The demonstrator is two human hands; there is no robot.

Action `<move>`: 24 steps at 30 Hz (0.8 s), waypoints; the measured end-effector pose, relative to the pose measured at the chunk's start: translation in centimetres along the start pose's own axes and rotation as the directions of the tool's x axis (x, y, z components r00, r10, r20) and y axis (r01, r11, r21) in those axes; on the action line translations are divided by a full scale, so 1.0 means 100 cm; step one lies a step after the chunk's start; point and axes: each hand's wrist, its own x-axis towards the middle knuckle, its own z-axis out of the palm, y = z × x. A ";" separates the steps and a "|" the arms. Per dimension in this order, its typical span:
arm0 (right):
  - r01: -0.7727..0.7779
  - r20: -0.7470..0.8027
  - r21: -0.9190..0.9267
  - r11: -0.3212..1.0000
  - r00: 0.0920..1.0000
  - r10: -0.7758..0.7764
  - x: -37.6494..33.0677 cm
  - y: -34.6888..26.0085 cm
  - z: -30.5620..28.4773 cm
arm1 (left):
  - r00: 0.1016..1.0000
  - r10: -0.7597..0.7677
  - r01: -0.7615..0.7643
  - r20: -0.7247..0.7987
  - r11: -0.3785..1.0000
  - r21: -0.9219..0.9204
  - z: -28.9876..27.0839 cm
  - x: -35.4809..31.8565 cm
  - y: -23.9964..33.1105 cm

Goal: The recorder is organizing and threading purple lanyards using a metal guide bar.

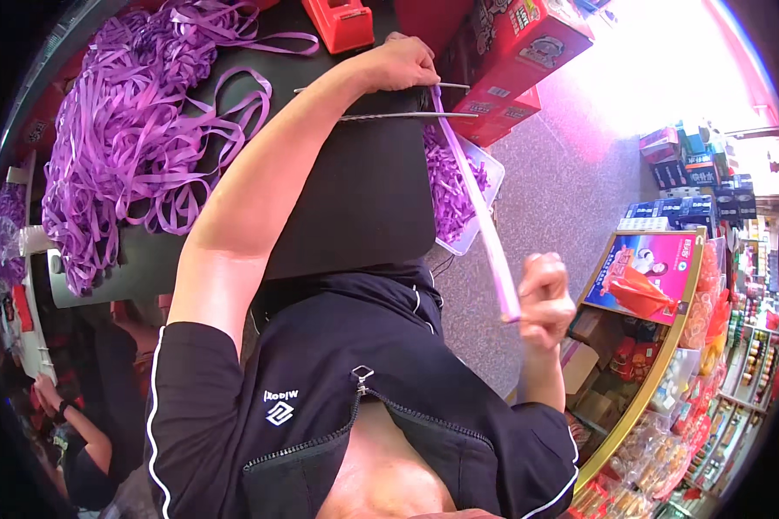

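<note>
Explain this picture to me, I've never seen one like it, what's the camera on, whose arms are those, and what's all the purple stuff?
The camera sits on a person's head and looks down, so you see their own chest and arms. Its wide lens bends straight edges. The left hand rests at the edge of a black table, by two thin metal rods. The right hand pinches a purple ribbon strip stretched between both hands. A heap of purple ribbon lies on the table, more fills a white tray, and a red tape dispenser sits at the far side. Shop shelves stand to the right.
</note>
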 end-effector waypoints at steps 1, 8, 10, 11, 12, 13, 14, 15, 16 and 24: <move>0.040 -0.009 0.025 0.999 0.999 -0.040 0.010 0.001 -0.003 | 1.000 -0.011 0.011 0.000 1.000 0.004 0.001 0.001 0.002; 0.164 0.134 0.099 0.981 0.975 -0.177 0.131 0.008 -0.023 | 1.000 -0.022 0.022 -0.021 0.999 -0.029 0.003 0.001 -0.005; 0.154 0.154 0.209 0.966 0.970 -0.188 0.171 0.020 -0.036 | 1.000 -0.025 0.025 -0.010 0.999 -0.026 0.004 0.006 0.003; 0.125 0.168 0.254 0.959 0.971 -0.171 0.193 0.025 -0.039 | 0.999 -0.040 0.042 0.029 0.997 -0.069 0.003 0.007 0.004; 0.087 0.169 0.290 0.953 0.976 -0.141 0.219 0.042 -0.041 | 0.996 -0.061 0.068 0.068 0.992 -0.106 0.001 0.005 0.003; 0.049 0.175 0.336 0.941 0.978 -0.114 0.246 0.060 -0.042 | 0.995 -0.079 0.085 0.060 0.991 -0.101 -0.003 -0.001 0.000; 0.045 0.154 0.370 0.928 0.982 -0.109 0.269 0.080 -0.051 | 0.998 -0.024 0.031 0.060 0.991 -0.127 -0.003 -0.001 0.001; 0.080 0.083 0.421 0.904 0.989 -0.126 0.288 0.085 -0.022 | 0.999 0.005 0.002 0.051 0.989 -0.148 -0.004 -0.006 -0.002; 0.076 0.079 0.384 0.920 0.990 -0.115 0.303 0.093 -0.008 | 0.999 -0.003 0.010 0.048 0.989 -0.147 -0.005 -0.008 -0.004; -0.219 0.161 0.314 0.924 0.971 0.176 0.351 0.247 -0.003 | 0.999 -0.020 0.023 0.044 0.997 -0.077 -0.006 -0.007 0.006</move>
